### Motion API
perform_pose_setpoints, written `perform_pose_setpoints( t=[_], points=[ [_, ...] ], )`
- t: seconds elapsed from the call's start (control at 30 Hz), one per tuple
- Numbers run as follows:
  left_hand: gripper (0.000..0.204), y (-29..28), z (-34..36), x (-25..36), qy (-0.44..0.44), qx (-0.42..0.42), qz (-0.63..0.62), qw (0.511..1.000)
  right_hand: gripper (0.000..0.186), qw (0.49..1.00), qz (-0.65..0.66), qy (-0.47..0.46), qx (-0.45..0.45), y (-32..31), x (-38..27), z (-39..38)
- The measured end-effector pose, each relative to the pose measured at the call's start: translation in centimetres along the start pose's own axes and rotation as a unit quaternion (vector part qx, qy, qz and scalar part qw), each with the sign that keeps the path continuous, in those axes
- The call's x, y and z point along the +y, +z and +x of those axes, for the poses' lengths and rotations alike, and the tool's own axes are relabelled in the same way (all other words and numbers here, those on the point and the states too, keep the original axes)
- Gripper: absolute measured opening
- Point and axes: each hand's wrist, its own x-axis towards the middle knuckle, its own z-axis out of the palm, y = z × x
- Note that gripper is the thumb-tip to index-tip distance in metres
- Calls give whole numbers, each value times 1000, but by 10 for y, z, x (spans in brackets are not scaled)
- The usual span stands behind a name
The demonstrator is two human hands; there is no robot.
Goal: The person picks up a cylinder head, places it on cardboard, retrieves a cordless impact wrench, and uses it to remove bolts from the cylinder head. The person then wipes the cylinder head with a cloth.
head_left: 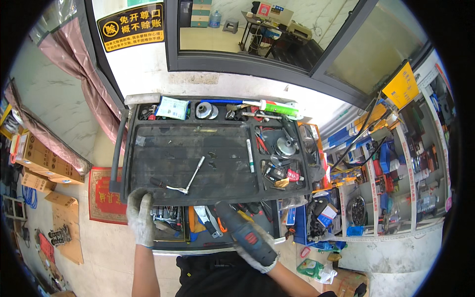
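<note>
In my right hand (257,247), in a grey-white work glove, is a dark grey power tool (250,237) with a red mark on its body; its front end points up toward the cart. My left hand (140,218), gloved too, is beside the near left corner of the black tool cart's top tray (163,143). Its fingers are loosely bent with a gap between them, and I see nothing in them. On the tray lie a ratchet wrench (175,188) with a long extension (196,173) and a white-green marker (250,156). Below the tray, an open drawer (247,240) holds several hand tools.
Compartments around the tray hold a green tube (279,108), a white packet (172,108) and metal discs (286,147). Shelves of parts (391,183) line the right. Cardboard boxes (44,158) and a red mat (106,195) lie to the left. A window (247,62) stands behind the cart.
</note>
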Motion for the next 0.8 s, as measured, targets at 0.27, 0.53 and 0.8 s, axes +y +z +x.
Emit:
perform_pose_setpoints(
  t=[0.27,0.53,0.8],
  points=[
    [33,19,-12,-26,36,-87,190,977,30,992,11,61,108,-49,44,-20],
    [28,77,-25,-10,132,-148,305,931,23,968,-103,82,215,-97,67,-35],
    [25,82,-14,-23,131,-81,238,959,10,953,2,137,270,-114,102,-43]
  ],
)
